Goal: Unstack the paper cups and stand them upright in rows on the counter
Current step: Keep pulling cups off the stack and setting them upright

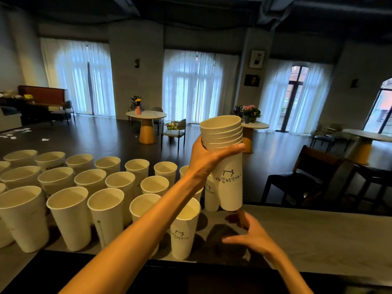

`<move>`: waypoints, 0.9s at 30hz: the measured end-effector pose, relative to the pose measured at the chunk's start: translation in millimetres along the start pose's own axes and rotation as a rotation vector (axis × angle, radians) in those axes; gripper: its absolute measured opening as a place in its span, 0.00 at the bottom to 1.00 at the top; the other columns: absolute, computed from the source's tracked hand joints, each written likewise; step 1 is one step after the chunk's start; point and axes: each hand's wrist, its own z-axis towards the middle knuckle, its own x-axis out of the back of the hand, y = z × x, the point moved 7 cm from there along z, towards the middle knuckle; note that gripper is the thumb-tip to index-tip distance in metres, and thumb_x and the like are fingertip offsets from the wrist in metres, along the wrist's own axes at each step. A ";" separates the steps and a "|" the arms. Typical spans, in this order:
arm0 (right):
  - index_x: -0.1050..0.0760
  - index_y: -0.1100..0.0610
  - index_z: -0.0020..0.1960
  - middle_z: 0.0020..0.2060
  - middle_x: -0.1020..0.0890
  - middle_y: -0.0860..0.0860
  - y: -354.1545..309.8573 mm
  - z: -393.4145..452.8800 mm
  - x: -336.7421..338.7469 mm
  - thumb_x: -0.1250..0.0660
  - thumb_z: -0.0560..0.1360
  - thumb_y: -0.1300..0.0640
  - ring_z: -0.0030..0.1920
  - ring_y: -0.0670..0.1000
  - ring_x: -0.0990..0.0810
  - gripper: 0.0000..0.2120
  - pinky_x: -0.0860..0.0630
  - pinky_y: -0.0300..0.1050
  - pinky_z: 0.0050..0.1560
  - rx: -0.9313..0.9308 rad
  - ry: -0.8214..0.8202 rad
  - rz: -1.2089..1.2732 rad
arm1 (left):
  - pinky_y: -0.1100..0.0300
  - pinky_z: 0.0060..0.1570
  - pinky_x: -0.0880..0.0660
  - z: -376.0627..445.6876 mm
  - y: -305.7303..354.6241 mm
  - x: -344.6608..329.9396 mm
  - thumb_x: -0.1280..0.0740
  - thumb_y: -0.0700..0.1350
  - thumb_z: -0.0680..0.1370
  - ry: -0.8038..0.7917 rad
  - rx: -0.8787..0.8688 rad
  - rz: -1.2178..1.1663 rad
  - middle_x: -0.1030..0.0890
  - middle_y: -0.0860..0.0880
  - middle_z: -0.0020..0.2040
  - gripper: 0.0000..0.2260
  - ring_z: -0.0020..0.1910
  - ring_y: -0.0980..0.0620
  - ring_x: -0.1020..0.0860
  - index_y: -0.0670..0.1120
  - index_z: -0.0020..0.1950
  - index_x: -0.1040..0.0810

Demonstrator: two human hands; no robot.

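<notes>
1. The left hand (203, 158) gripped the cup stack (227, 162), held above the counter (307, 234).
2. The right hand (252, 234), open, reached below the stack.
3. Standing cups (101, 217) filled rows left of the stack.
4. Next, probably: pull the bottom cup free.

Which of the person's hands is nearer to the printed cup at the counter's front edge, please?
Right. The right hand hangs open just right of the printed cup, low over the counter. The left hand is higher up, gripping the cup stack.
</notes>
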 end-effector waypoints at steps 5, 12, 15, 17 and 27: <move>0.29 0.47 0.63 0.57 0.18 0.46 -31.7 -9.4 36.4 0.15 0.46 0.43 0.57 0.47 0.19 0.48 0.23 0.42 0.52 0.092 0.031 0.288 | 0.65 0.45 0.20 -6.8 -30.1 -36.7 0.17 0.53 0.57 -0.170 0.102 0.111 0.14 0.55 0.47 0.29 0.48 0.59 0.16 0.53 0.55 0.22; 0.24 0.52 0.58 0.51 0.14 0.47 -56.5 0.8 43.7 0.18 0.50 0.47 0.55 0.48 0.17 0.38 0.21 0.49 0.55 0.137 0.063 0.288 | 0.64 0.48 0.21 -2.6 -42.9 -43.1 0.19 0.42 0.66 -0.246 0.099 0.186 0.17 0.55 0.52 0.24 0.51 0.59 0.18 0.56 0.56 0.25; 0.23 0.50 0.55 0.47 0.14 0.44 -58.8 8.4 40.4 0.16 0.54 0.49 0.50 0.43 0.16 0.31 0.21 0.49 0.56 0.156 0.094 0.206 | 0.65 0.46 0.21 2.1 -47.4 -27.3 0.19 0.43 0.66 -0.149 0.085 0.202 0.16 0.55 0.50 0.22 0.49 0.60 0.17 0.56 0.55 0.24; 0.24 0.47 0.54 0.47 0.16 0.42 -56.3 16.5 36.5 0.19 0.55 0.51 0.50 0.41 0.17 0.29 0.21 0.49 0.57 0.162 0.131 0.172 | 0.68 0.45 0.22 3.2 -50.9 -23.2 0.17 0.43 0.64 -0.112 0.066 0.232 0.16 0.55 0.51 0.25 0.49 0.61 0.18 0.55 0.56 0.24; 0.29 0.52 0.65 0.59 0.21 0.49 3.9 63.7 -1.0 0.15 0.52 0.47 0.66 0.56 0.25 0.46 0.26 0.56 0.64 0.013 0.269 0.256 | 0.45 0.55 0.19 28.8 -11.3 23.0 0.18 0.55 0.54 0.155 -0.018 -0.040 0.17 0.49 0.55 0.41 0.56 0.49 0.18 0.50 0.65 0.26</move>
